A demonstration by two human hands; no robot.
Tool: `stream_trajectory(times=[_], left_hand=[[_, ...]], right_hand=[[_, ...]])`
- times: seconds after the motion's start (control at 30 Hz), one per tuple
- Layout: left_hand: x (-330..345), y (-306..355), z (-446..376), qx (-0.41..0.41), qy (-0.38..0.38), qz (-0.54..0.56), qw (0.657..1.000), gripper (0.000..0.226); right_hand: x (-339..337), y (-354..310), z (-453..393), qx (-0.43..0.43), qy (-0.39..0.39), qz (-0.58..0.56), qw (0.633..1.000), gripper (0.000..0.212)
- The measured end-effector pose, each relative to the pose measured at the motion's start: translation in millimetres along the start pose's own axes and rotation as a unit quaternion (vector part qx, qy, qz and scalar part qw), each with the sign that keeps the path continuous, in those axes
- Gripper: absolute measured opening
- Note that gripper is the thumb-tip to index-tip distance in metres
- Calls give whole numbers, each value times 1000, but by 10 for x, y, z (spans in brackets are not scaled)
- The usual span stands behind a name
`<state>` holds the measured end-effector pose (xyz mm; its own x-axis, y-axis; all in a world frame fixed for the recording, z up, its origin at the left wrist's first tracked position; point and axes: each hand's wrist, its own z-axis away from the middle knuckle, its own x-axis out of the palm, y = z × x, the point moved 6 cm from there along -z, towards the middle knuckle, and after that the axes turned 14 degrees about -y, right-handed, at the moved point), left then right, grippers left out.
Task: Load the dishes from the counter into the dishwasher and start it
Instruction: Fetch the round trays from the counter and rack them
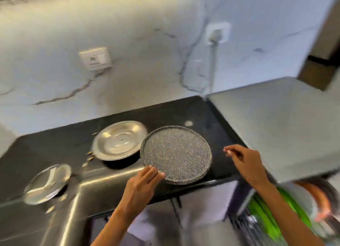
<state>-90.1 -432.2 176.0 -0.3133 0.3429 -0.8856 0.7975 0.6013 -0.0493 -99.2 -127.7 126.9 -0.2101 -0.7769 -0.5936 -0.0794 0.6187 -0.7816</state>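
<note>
Left hand (141,183): fingers (153,173) extended and nearly straight, tips resting on the near-left rim of the speckled plate (176,154); nothing is gripped. Right hand (246,163): fingers (230,151) loosely bent and pointing toward the plate's right edge, apart from it, holding nothing that can be made out; motion blur softens the fingertips.

The speckled plate, dark with pale flecks, lies flat on the black surface (55,144), near its front edge. Just behind and left of the plate sits a steel dish (118,140), its rim meeting or slightly overlapped by the plate's; contact cannot be confirmed. Farther left of the plate, a second steel plate (48,183) lies tilted at the edge of a steel sink area (88,190); blur obscures how it is supported. Small pale scraps (90,156) lie scattered between the two steel pieces, too smeared to identify.

Right of the plate, a grey flat panel (276,126) stands higher than the surface. Below it, at the frame's lower right, green and orange shapes (287,214) appear, cut off and heavily blurred; their nature cannot be told. Behind the plate, the marbled wall (128,52) carries a switch plate (95,58) and a socket with a plugged cable (216,35).
</note>
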Motion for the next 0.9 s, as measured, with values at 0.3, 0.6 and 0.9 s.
stream_trajectory(times=[0.3,0.6,0.9], left_hand=[[1025,1987,-1225,186,-30,214,958,20],[2450,3873,-1922,303,-212,381,847,22],[4352,4904,-2161,347,-293,327,828,47]], right_hand=[[-1776,1541,2221,227,182,166,942,37],[-1952,2652,3760,313,236,255,884,52],[-1668,4146,4328,402,327,251,818,24]])
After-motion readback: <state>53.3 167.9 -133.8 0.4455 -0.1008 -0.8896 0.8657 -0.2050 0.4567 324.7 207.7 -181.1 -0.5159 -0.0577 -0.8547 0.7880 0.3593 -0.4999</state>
